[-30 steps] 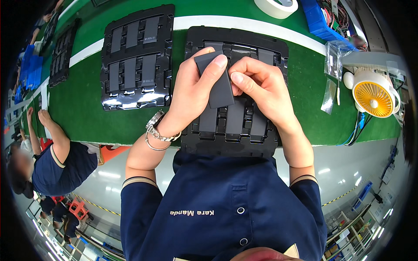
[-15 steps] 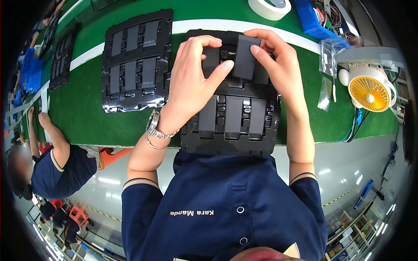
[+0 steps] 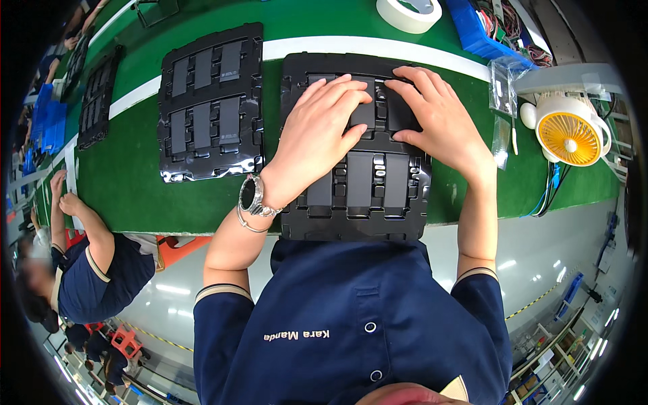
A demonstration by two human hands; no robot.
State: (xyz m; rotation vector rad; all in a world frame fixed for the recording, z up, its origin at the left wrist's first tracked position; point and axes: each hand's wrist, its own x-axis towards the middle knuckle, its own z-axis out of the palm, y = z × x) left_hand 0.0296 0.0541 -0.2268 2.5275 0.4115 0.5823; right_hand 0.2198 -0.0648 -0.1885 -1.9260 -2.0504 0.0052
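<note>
The dark block [image 3: 361,113] has left our right hand's [image 3: 442,121] pinch and now appears seated in the tray [image 3: 351,231], just by our left hand's [image 3: 320,128] fingertips, long axis pointing away from us. We keep both hands open, the left nearer.

Pale lettering [image 3: 296,335] on navy shirt [image 3: 324,290]

Left hand [image 3: 318,128]: palm down, thumb apart | right hand [image 3: 444,121]: palm down, thumb apart | forearms [image 3: 478,216] forward, fingers [image 3: 354,98] angled inward

White tape [image 3: 405,19] lies near a blue bin [image 3: 472,35].
</note>
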